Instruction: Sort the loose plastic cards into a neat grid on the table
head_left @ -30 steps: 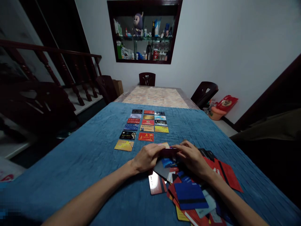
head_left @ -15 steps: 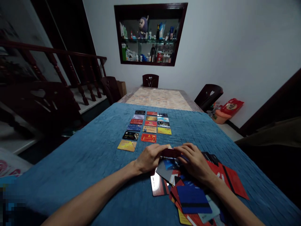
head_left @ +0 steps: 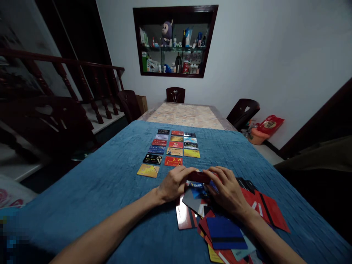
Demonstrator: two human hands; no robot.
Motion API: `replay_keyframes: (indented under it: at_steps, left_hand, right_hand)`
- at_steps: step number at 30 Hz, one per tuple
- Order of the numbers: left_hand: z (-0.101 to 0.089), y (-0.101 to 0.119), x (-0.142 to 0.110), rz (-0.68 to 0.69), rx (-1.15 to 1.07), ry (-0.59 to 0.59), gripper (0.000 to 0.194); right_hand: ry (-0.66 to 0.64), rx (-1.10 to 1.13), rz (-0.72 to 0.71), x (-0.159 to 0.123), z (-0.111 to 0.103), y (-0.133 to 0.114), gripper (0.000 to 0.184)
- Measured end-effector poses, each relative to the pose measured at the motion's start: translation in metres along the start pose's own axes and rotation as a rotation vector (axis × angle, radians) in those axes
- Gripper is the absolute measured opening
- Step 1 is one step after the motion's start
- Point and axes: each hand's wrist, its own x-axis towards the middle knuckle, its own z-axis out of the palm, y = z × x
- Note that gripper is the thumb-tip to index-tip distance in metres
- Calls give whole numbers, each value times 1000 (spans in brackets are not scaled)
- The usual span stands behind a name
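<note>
Between my two hands a dark red card (head_left: 198,177) is held tilted above the loose cards. My left hand (head_left: 176,182) pinches its left end, with thumb and fingers closed. At the other end, the fingers of my right hand (head_left: 226,187) are closed on the same card. Below lies a heap of mixed cards, among them a blue card with a black stripe (head_left: 226,233), a grey card (head_left: 191,201) and a shiny white-and-red card (head_left: 184,214). Farther out, several cards lie in three columns, including a gold card (head_left: 148,170) and a red card (head_left: 173,161).
A blue cloth (head_left: 115,183) covers the near part of the table; its far part has a patterned top (head_left: 183,114). Large red cards (head_left: 271,211) lie right of my right arm. Dark chairs (head_left: 176,95) stand around the table, and a wall cabinet (head_left: 176,75) is behind.
The held card has tipped so its dark red face shows more, and my hands have drawn slightly together around it. The laid-out cards stay put; the camera view has shifted a little.
</note>
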Motion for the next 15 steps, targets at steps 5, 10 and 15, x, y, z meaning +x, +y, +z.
replay_keyframes:
  at_steps: [5, 10, 15]
  left_hand:
    - [0, -1, 0, 9, -18, 15, 52]
    - [-1, 0, 1, 29, -12, 38, 48]
    - [-2, 2, 2, 40, -3, 53, 52]
  right_hand:
    - [30, -49, 33, -1, -3, -5, 51]
    - [48, -99, 21, 1, -6, -6, 54]
    - [53, -104, 24, 2, -6, -4, 56]
